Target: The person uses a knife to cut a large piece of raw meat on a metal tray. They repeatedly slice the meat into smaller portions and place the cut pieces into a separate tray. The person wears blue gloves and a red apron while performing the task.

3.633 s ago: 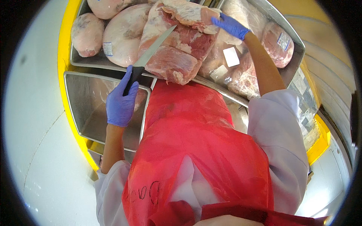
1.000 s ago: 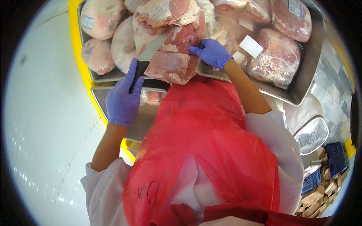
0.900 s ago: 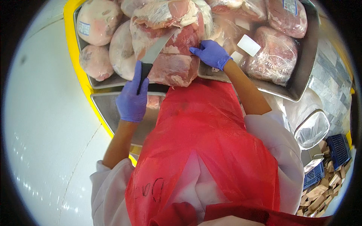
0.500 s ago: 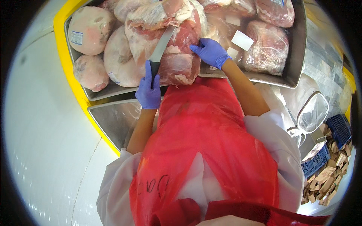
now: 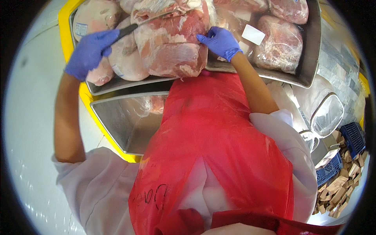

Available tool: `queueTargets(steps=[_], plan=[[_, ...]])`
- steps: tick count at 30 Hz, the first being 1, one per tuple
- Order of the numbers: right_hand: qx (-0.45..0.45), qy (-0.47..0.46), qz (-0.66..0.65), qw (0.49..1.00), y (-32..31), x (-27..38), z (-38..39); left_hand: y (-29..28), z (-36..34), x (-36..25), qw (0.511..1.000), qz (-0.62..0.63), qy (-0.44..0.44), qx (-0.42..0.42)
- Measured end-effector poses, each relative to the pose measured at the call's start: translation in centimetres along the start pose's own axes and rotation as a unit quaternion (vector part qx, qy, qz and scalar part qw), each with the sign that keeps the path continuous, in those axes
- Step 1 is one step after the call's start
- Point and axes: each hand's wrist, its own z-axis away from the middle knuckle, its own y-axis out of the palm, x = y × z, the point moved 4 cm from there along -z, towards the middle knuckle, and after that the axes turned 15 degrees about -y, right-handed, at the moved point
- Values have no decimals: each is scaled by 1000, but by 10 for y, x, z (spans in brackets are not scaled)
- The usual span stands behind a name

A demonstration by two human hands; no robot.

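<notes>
My left hand (image 5: 88, 53), in a blue glove, is closed round the black handle of a knife (image 5: 127, 29). Its blade reaches right, horizontally angled upward, into the large raw meat cut (image 5: 174, 58), under an upper fatty flap (image 5: 150, 8). My right hand (image 5: 221, 44), also gloved, has its fingers curled at the cut's right edge, pinching it beside the red flesh. The cut lies on pale, rounded pieces (image 5: 96, 21) in a metal tray (image 5: 141, 83); some carry labels.
A second metal tray (image 5: 288, 81) at right holds several wrapped meat pieces (image 5: 276, 47) and white labels. Below are another tray (image 5: 117, 129) and plastic wrap (image 5: 321, 113). A yellow edge (image 5: 64, 27) runs along the left. Blue crates (image 5: 350, 139) and cardboard pieces (image 5: 337, 190) sit at lower right.
My left hand and the knife have swung up and left, the blade now lying flatter under the upper flap. My right hand stays at the meat's right edge; the view has shifted slightly.
</notes>
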Motion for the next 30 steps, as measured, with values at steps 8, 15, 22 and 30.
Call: queueTargets(steps=[8, 15, 22, 30], plan=[[-209, -74, -176, 959, -14, 4, -15, -51, -23, 0, 910, -284, 299, -43], [-227, -148, -108, 957, -27, 15, -51, 54, 69, 32, 992, 26, 35, -115], [-227, -408, 150, 872, -66, 38, -87, 109, 120, 51, 971, 52, -22, -231], [-136, -519, 246, 807, -78, 54, -100, 68, 109, 24, 981, -49, -21, -184]])
